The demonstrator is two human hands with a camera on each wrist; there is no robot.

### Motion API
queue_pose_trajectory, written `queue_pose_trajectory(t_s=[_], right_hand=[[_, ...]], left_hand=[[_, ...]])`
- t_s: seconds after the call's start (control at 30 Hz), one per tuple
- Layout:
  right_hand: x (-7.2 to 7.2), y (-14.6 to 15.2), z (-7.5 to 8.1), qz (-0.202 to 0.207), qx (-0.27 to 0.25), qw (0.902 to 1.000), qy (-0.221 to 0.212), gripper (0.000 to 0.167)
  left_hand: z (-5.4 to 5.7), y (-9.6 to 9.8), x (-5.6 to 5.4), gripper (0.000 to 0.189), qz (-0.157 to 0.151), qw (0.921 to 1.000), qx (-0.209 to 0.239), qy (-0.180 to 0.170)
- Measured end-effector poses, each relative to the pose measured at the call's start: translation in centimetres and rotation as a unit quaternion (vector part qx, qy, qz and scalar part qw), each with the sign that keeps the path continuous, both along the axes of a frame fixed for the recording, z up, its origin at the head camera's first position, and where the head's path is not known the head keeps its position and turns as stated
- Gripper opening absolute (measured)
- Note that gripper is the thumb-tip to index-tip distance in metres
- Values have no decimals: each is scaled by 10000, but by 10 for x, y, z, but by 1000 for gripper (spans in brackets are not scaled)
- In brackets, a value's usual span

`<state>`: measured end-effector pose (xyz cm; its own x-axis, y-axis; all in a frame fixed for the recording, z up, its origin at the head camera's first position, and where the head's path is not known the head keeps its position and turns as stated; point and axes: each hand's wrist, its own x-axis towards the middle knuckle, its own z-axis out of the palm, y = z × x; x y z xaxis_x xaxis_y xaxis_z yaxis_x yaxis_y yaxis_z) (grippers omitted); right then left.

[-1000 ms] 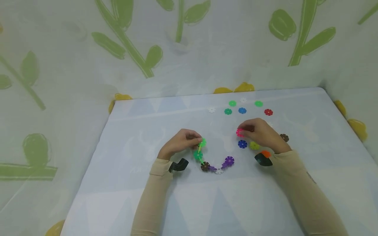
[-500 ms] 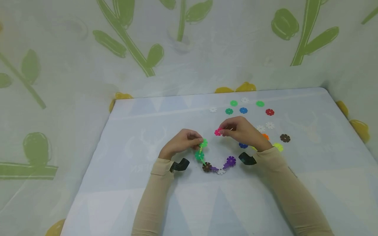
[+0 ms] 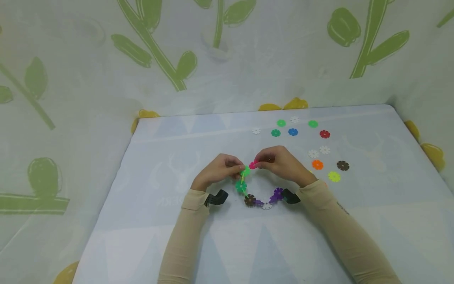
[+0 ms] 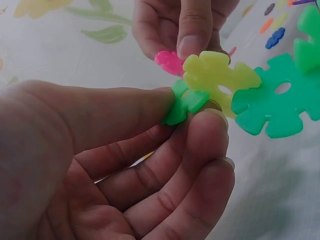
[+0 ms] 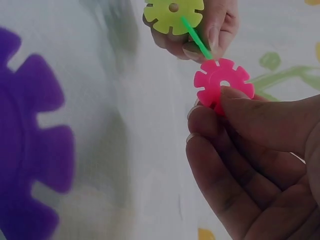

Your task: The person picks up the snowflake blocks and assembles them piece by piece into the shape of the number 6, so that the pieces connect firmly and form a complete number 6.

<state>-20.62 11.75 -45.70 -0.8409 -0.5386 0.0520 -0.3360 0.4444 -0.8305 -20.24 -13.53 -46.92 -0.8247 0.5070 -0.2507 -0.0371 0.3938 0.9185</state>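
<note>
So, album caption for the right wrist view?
Right fingers pinch a pink disc beside a green disc joined to a yellow disc.

Green-leafed pale backdrop (image 3: 248, 75) behind a triangle-patterned tabletop (image 3: 230, 244)

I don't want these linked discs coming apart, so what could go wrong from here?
The pink disc could slip, since the right hand pinches only part of it. Pushing it against the green disc, pinched in the left hand, might loosen the yellow disc joined to that. The black mount on the right wrist appears right beside the purple disc in the head view and might knock it.
</note>
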Motion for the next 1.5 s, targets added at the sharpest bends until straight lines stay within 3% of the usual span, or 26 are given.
queue_pose_trajectory(t_s=[0.37,1.1,1.23,1.5], right_hand=[[3,-1,0,232,-34,9992,332,12],[8,-11,-5,20,161,9976,677,10],[8,-11,-6,95,237,9969,738,9],[5,-6,-5,312,-109,9981,518,14]], left_hand=[[-1,3,-1,24,-78,9999,102,-55],[-5,8,2,18,309,9990,241,-209],[-6,7,2,18,168,9996,172,-175],[-2,2,0,30,-231,9995,-91,179]])
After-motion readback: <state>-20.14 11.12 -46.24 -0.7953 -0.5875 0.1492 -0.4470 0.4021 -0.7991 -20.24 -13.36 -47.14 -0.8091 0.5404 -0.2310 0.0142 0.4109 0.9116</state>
